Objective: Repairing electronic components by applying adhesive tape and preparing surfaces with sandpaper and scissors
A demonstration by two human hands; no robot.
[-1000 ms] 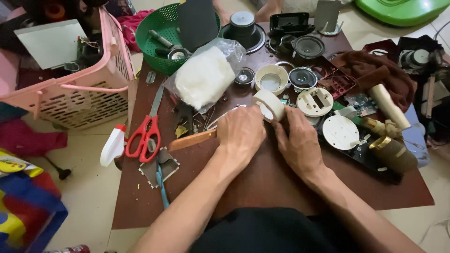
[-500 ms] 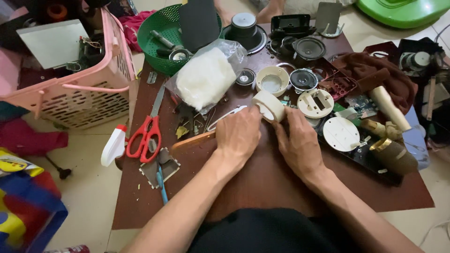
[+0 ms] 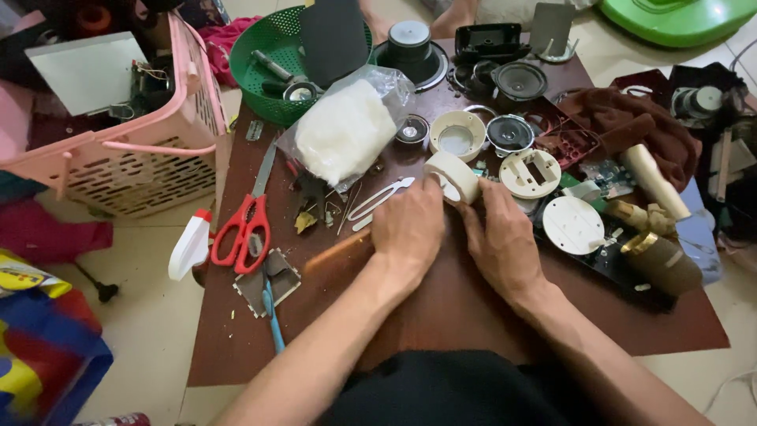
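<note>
**Two hands on a tape roll at a cluttered table**

At the far left a pink basket (image 3: 150, 158) sits on the floor beside the brown table (image 3: 473, 315). Just right of it, at the table's left edge, lie a white spray bottle (image 3: 189, 246) and red scissors (image 3: 243, 229), with a blue-handled tool (image 3: 272, 319) below them. Behind these a green basket (image 3: 276, 63) holds small metal parts, and a clear bag of white stuffing (image 3: 343, 130) leans against it. White tweezers (image 3: 378, 199) lie just left of the hands.

The left hand (image 3: 408, 233) rests palm down at the table's middle, fingers curled closed; what they press on is hidden, though a wooden handle (image 3: 335, 251) pokes out from beneath the hand toward the left. Its fingertips touch the tape roll (image 3: 451, 177), a cream roll tilted on edge. The right hand (image 3: 505, 241) lies just beside the left, thumb and fingers closed against the roll's right side.

Further right are round speaker parts (image 3: 511, 132), a white disc (image 3: 573, 224), a dark red cloth (image 3: 631, 126) and a brass-fitted cylinder (image 3: 658, 256).
</note>
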